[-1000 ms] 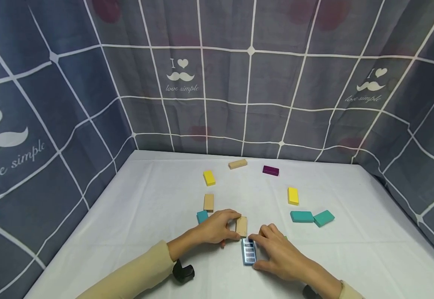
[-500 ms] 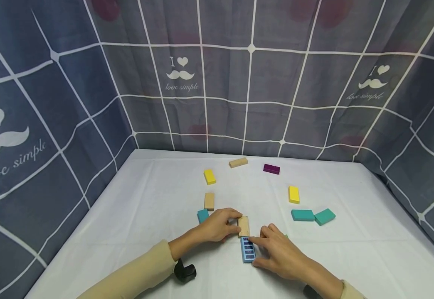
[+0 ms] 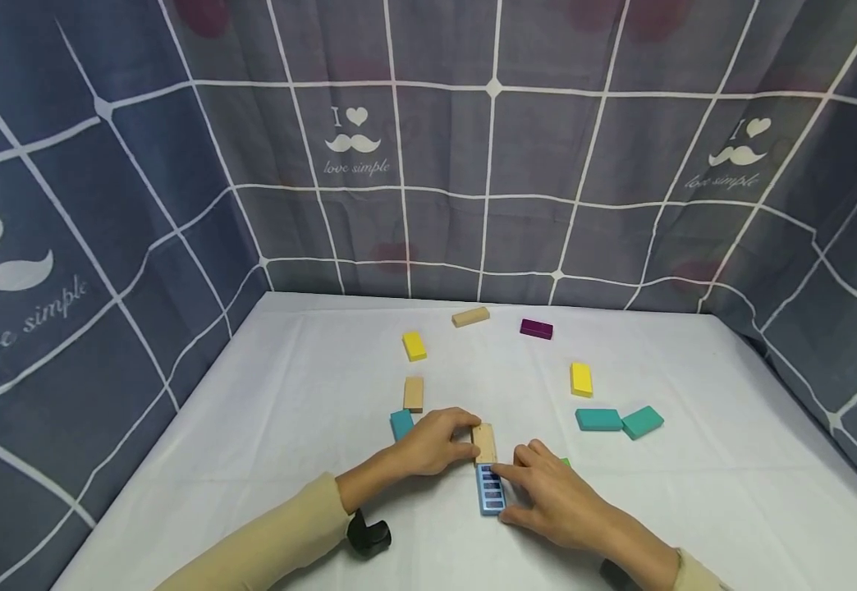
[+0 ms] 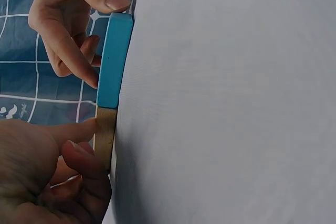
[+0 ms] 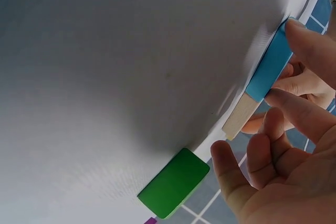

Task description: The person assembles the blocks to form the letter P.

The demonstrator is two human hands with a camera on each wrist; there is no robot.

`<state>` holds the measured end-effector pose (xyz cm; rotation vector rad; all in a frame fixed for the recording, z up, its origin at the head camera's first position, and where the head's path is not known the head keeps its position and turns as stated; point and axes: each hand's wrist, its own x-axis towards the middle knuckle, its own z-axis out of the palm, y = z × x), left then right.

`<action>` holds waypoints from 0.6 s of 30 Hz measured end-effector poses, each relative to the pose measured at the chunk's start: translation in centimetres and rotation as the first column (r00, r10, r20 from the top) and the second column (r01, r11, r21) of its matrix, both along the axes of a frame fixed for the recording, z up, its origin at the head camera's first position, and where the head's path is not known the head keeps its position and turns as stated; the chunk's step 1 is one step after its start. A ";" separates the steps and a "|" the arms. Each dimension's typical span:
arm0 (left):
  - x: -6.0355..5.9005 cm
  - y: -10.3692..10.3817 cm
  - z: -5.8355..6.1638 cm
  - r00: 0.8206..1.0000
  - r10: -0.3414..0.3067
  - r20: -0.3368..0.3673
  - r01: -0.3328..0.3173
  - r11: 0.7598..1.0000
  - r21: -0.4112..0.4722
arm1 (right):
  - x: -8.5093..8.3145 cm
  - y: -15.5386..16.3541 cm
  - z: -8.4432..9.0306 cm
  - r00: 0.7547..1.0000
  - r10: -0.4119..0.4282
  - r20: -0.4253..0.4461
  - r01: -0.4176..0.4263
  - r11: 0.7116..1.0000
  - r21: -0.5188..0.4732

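Note:
My left hand (image 3: 436, 443) holds a natural wooden block (image 3: 484, 443) by its left side, index finger by the far end and thumb nearer me. My right hand (image 3: 554, 501) grips a light-blue block (image 3: 491, 490) with a printed top. Its thumb sits at the near end and its index fingertip by the far end. Both blocks lie flat on the white cloth, end to end, the wooden one farther away. In the left wrist view the blue block (image 4: 114, 61) meets the wooden block (image 4: 105, 135). The right wrist view has the same seam between blue block (image 5: 270, 64) and wooden block (image 5: 241, 114).
A green block (image 5: 173, 182) lies beyond my right hand, mostly hidden in the head view. Around it are two teal blocks (image 3: 598, 419), yellow blocks (image 3: 581, 380), a purple block (image 3: 536, 328), other wooden blocks (image 3: 414, 394) and a blue block (image 3: 402, 424). Grid-patterned curtains (image 3: 443, 148) surround the table.
My left hand has shifted the wooden block slightly right, more in line with the blue block's far end. My right hand has stayed nearly in place on the blue block.

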<state>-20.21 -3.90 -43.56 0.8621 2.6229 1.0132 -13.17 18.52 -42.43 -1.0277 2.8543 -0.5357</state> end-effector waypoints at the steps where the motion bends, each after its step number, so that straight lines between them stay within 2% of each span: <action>1: 0.0 0.1 0.0 1.000 0.002 0.000 -0.002 1.000 0.001 | 0.0 0.1 0.0 1.000 0.003 -0.008 -0.003 1.000 0.003; 11: 0.0 0.2 0.0 1.000 0.003 0.006 -0.003 1.000 0.025 | -0.1 0.1 0.3 1.000 -0.015 0.008 0.015 0.999 0.033; 18: -0.1 0.0 -0.2 1.000 -0.007 -0.009 0.008 1.000 0.028 | -0.1 0.1 0.0 1.000 -0.025 -0.011 0.025 1.000 0.001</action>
